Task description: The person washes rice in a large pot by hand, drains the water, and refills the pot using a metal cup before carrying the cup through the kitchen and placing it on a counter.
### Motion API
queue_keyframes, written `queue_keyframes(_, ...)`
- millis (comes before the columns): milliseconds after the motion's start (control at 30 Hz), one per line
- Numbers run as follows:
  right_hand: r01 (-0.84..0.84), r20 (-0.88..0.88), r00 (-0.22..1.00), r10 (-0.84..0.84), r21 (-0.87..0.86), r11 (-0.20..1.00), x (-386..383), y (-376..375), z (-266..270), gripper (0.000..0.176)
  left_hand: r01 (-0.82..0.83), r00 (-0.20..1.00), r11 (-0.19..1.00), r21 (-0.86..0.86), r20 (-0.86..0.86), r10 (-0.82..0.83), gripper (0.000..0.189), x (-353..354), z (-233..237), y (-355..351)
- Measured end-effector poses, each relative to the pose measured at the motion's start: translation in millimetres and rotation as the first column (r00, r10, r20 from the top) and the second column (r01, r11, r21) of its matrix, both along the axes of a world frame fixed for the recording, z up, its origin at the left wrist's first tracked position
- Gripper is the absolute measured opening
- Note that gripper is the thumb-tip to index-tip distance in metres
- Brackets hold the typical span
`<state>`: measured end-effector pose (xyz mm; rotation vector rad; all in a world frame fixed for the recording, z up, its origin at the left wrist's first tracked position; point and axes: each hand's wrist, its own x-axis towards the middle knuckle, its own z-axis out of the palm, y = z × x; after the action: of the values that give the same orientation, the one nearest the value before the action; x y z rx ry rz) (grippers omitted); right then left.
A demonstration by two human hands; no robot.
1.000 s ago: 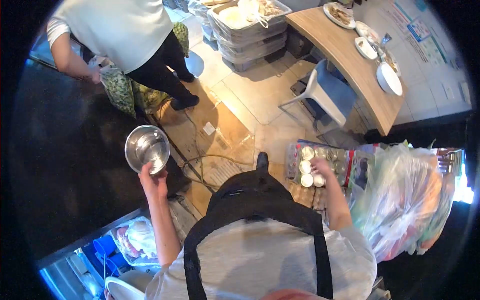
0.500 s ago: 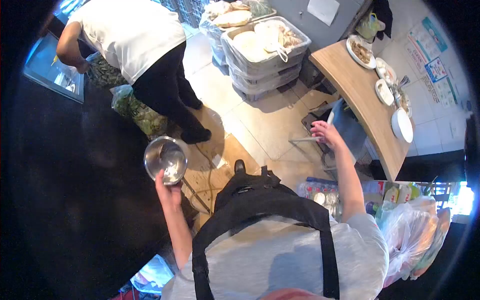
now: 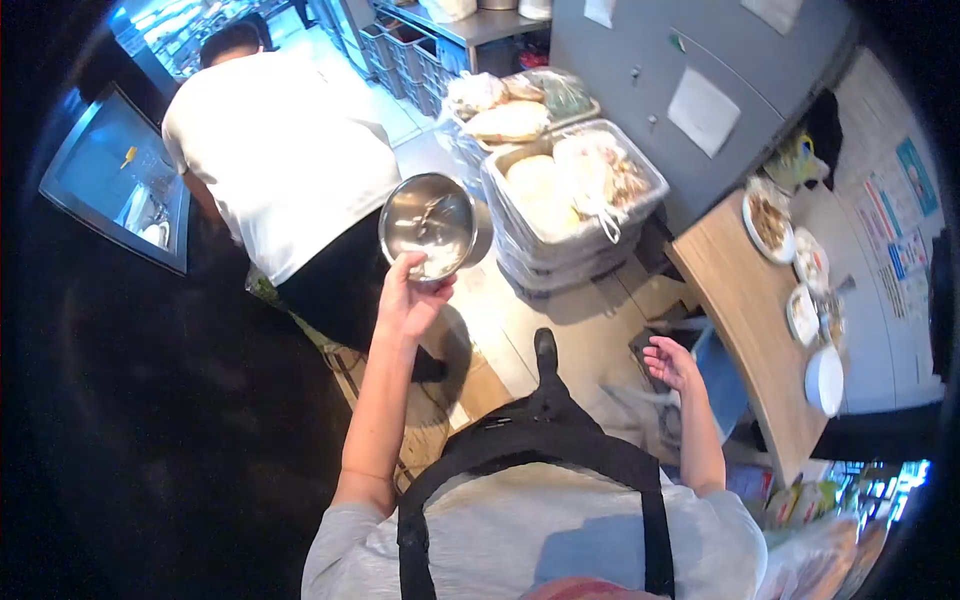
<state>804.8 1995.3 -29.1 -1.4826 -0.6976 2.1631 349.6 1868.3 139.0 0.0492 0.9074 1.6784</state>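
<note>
In my left hand point(image 3: 412, 302) is a shiny metal bowl point(image 3: 425, 212), gripped by its near rim, the thumb over the edge. The bowl is tilted so that its inside faces me; something pale lies at its bottom, too small to name. It is held out in front, beside the back of a person in a white shirt point(image 3: 290, 165). My right hand point(image 3: 672, 362) hangs with loosely bent fingers apart and holds nothing. It is left of the wooden table point(image 3: 735, 335), touching nothing that I can see.
Stacked plastic tubs point(image 3: 560, 250) of bagged food stand ahead. On the table are a plate of food point(image 3: 768, 225), small dishes and a white bowl point(image 3: 825, 380). A grey cabinet point(image 3: 625, 80) rises behind. Plastic bags point(image 3: 825, 565) sit at lower right.
I have stepped forward, and the tubs appear nearer. My left hand has carried the metal bowl forward and right. My right hand is lower in view. The person in white is bent further over.
</note>
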Motion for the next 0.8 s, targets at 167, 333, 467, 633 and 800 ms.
queue_keyframes(167, -0.141, -0.139, 0.981, 0.135, -0.032, 0.989, -54, 112, -17, 0.018, -0.047, 0.995, 0.998, 0.048, 0.096, 0.042, 0.028, -42, -6, 127)
queue_keyframes(333, -0.34, 0.014, 0.941, 0.339, 0.013, 0.941, -141, 225, 1, 0.018, -0.046, 0.986, 0.992, 0.114, 0.167, 0.027, 0.028, -93, -6, 215)
queue_keyframes(467, -0.455, 0.073, 0.889, 0.452, 0.049, 0.889, -215, 289, 6, 0.019, -0.187, 0.971, 0.981, -0.048, 0.144, 0.192, 0.04, -126, -11, 256)
queue_keyframes(633, -0.556, 0.039, 0.831, 0.555, 0.101, 0.825, -283, 333, -2, 0.019, -0.217, 0.966, 0.969, -0.114, 0.116, 0.23, 0.04, -168, -33, 282)
queue_keyframes(800, -0.559, -0.012, 0.829, 0.559, -0.003, 0.829, -288, 349, -16, 0.019, -0.286, 0.947, 0.94, -0.184, 0.094, 0.306, 0.039, -202, -54, 301)
